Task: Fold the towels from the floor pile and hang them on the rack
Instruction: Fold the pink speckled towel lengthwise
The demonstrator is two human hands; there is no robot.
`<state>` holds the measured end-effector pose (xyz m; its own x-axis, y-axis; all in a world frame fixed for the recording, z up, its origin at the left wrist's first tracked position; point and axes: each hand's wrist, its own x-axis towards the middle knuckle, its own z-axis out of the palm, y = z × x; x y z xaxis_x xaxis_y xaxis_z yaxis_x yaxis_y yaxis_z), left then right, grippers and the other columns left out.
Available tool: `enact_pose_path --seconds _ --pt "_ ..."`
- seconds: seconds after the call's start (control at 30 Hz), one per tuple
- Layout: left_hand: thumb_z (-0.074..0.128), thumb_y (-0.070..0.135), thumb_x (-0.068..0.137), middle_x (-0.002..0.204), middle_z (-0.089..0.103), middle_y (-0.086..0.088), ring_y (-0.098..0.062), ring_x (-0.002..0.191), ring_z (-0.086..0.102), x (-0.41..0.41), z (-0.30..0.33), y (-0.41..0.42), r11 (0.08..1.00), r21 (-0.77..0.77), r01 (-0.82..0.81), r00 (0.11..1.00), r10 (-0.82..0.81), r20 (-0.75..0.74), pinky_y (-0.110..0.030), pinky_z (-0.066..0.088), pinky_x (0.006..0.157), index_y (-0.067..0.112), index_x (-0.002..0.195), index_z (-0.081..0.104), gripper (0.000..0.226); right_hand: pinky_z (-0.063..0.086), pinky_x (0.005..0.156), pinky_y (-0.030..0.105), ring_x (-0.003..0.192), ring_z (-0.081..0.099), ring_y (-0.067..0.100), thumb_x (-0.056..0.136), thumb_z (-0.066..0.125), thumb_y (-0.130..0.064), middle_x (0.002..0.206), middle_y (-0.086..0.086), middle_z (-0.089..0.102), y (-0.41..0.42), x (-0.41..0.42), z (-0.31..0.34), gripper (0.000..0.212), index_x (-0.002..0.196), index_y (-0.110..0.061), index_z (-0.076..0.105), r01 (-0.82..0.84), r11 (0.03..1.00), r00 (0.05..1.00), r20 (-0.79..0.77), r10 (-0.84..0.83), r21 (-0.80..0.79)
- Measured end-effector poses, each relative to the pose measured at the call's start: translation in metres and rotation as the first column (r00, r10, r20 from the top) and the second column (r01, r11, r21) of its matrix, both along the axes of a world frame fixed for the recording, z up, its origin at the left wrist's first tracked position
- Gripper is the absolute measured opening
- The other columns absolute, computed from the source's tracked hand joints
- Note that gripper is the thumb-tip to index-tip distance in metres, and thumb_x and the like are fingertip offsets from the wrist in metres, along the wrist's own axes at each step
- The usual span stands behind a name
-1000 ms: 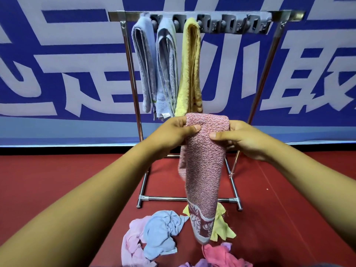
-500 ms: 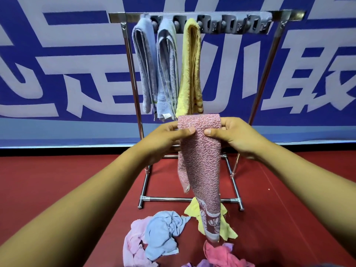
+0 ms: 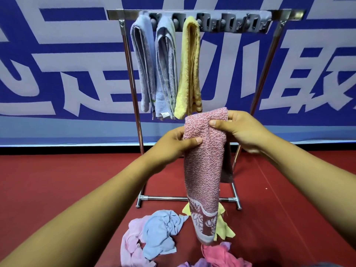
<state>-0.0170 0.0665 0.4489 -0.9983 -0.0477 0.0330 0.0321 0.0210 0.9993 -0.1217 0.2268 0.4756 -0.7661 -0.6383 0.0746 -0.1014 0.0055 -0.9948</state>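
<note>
Three folded towels hung on the chrome metal rack, above and beyond the fingers: a grey-blue terry towel, a second grey-blue terry towel, and a yellow terry towel, side by side at the rack's left end. One folded pink terry towel with a patterned border held up between both hands in front of the rack. Left hand pinching its left edge, thumb on the front. Right hand gripping higher up at the top right corner, thumb across the front. Below the fingers, on the red floor, a loose pile of crumpled cloths: pale pink, light blue, yellow, deep pink and lilac pieces.
</note>
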Motion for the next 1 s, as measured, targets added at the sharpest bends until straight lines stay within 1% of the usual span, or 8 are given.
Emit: enact_pose_path --seconds 0.1,0.2,0.3,0.4,0.5,0.7,0.9,1.0 --pt "0.058 0.001 0.091 0.111 0.069 -0.004 -0.012 0.098 0.067 0.001 0.002 0.000 0.998 0.057 0.038 0.999 -0.037 -0.019 -0.023 0.054 0.081 0.008 0.126 0.054 0.035 0.056 0.075 0.030 0.083 0.068 0.018 0.090 0.059 -0.009 0.097 0.009 0.071 -0.001 0.002 0.004 0.021 0.110 -0.007 0.064 -0.009 0.999 0.998 0.062 0.012 -0.040" --pt "0.061 0.000 0.089 0.113 0.067 -0.003 -0.014 0.100 0.065 0.004 0.000 -0.001 0.995 -0.012 0.103 0.994 -0.102 0.041 -0.028 0.055 0.082 0.014 0.127 0.049 0.042 0.056 0.069 0.028 0.081 0.068 0.014 0.094 0.055 -0.011 0.093 0.005 0.070 -0.005 0.004 0.006 0.020 0.113 -0.010 0.061 -0.007 0.995 0.995 0.097 0.016 -0.096" --pt "0.064 0.003 0.088 0.095 0.063 -0.002 -0.014 0.082 0.059 0.006 0.001 -0.006 0.986 -0.096 0.140 0.984 -0.128 0.122 -0.025 0.048 0.067 0.018 0.115 0.051 0.034 0.057 0.069 0.025 0.082 0.068 0.014 0.095 0.053 -0.008 0.094 0.006 0.070 -0.007 0.005 0.008 0.022 0.116 -0.009 0.059 -0.007 0.993 0.994 0.111 0.021 -0.121" --pt "0.068 0.009 0.079 0.094 0.055 -0.012 -0.021 0.085 0.050 0.008 0.001 -0.011 0.982 -0.116 0.150 0.981 -0.133 0.144 -0.035 0.041 0.074 0.012 0.111 0.052 0.035 0.056 0.070 0.023 0.080 0.068 0.012 0.094 0.052 -0.005 0.094 0.005 0.069 -0.007 0.006 0.010 0.020 0.111 -0.011 0.061 -0.028 0.995 0.994 0.098 0.038 -0.096" --pt "0.059 0.001 0.086 0.089 0.064 0.001 -0.011 0.081 0.057 0.007 0.001 -0.016 0.992 -0.079 0.095 0.987 -0.084 0.137 -0.028 0.044 0.074 0.015 0.104 0.057 0.023 0.056 0.067 0.021 0.078 0.067 0.010 0.095 0.051 -0.002 0.092 0.002 0.069 -0.009 0.007 0.012 0.022 0.109 -0.016 0.058 -0.032 0.994 0.994 0.098 0.042 -0.101" --pt "0.057 0.005 0.092 0.114 0.067 -0.008 -0.020 0.101 0.063 0.007 0.006 -0.018 0.998 0.009 0.068 0.990 -0.068 0.123 -0.038 0.050 0.093 0.010 0.123 0.055 0.032 0.055 0.068 0.021 0.088 0.067 0.011 0.089 0.055 0.004 0.104 0.002 0.066 -0.011 0.010 0.012 0.044 0.128 -0.015 0.047 -0.077 0.992 0.985 0.147 0.090 -0.097" --pt "0.051 0.004 0.096 0.128 0.061 -0.016 -0.026 0.112 0.060 0.004 0.011 -0.016 0.999 0.027 0.041 0.991 -0.045 0.130 -0.045 0.044 0.103 0.010 0.132 0.052 0.036 0.056 0.069 0.025 0.087 0.069 0.013 0.085 0.056 0.006 0.099 0.003 0.071 -0.004 0.009 0.011 0.035 0.112 -0.016 0.059 -0.196 0.980 0.962 0.188 0.198 -0.031" --pt "0.048 0.003 0.097 0.131 0.060 -0.015 -0.028 0.118 0.057 0.002 0.010 -0.017 0.997 0.075 0.025 0.990 -0.036 0.139 -0.049 0.040 0.107 0.014 0.134 0.051 0.038 0.057 0.076 0.029 0.096 0.068 0.019 0.080 0.058 0.014 0.107 0.007 0.070 -0.001 0.007 0.009 0.048 0.119 -0.014 0.055 -0.257 0.966 0.954 0.164 0.252 0.014"
